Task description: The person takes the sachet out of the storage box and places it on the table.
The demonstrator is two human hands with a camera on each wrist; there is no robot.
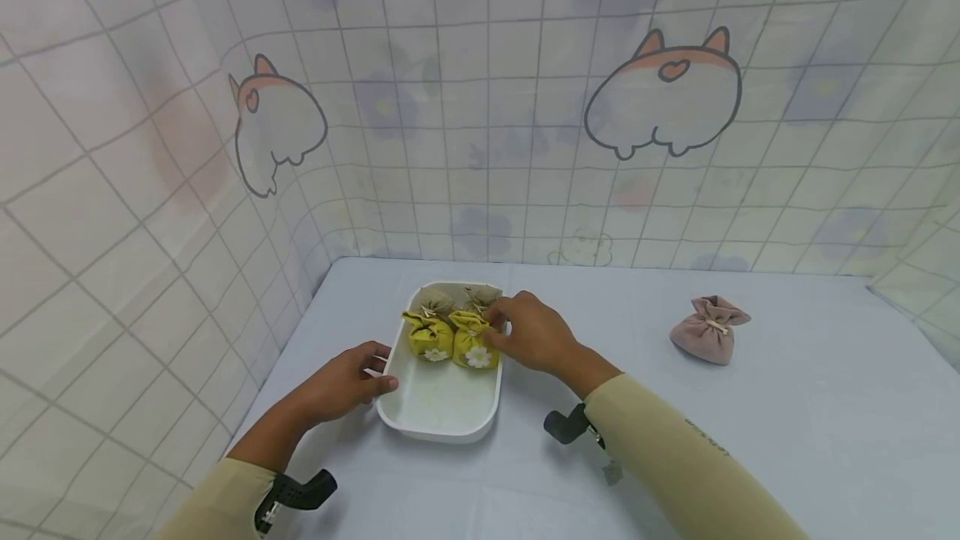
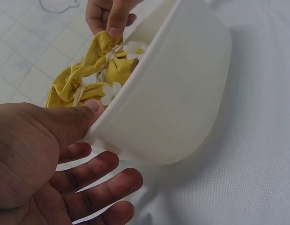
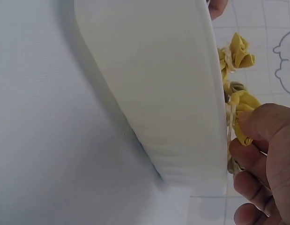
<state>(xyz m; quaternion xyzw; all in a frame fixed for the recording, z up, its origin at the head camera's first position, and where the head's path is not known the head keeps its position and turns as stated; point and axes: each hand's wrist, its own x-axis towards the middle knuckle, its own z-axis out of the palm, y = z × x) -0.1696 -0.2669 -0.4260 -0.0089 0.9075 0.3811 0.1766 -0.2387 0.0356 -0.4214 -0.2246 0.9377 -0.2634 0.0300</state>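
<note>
A white plastic tray (image 1: 442,402) stands on the table, with two yellow drawstring pouches bearing white flowers and two grey-green pouches (image 1: 437,300) in its far half. At its left rim, my left hand (image 1: 352,382) has the thumb over the edge and the fingers along the outer wall, holding the side. My right hand (image 1: 536,332) reaches over the right rim and pinches the gathered top of the right yellow pouch (image 1: 474,348) between thumb and forefinger. The left yellow pouch (image 1: 430,340) sits beside it, untouched.
A pink drawstring pouch (image 1: 708,330) lies on the white-covered table (image 1: 810,423), well to the right of the tray. Behind and to the left hang gridded curtains (image 1: 480,107) with cartoon animals, close to the table's edges.
</note>
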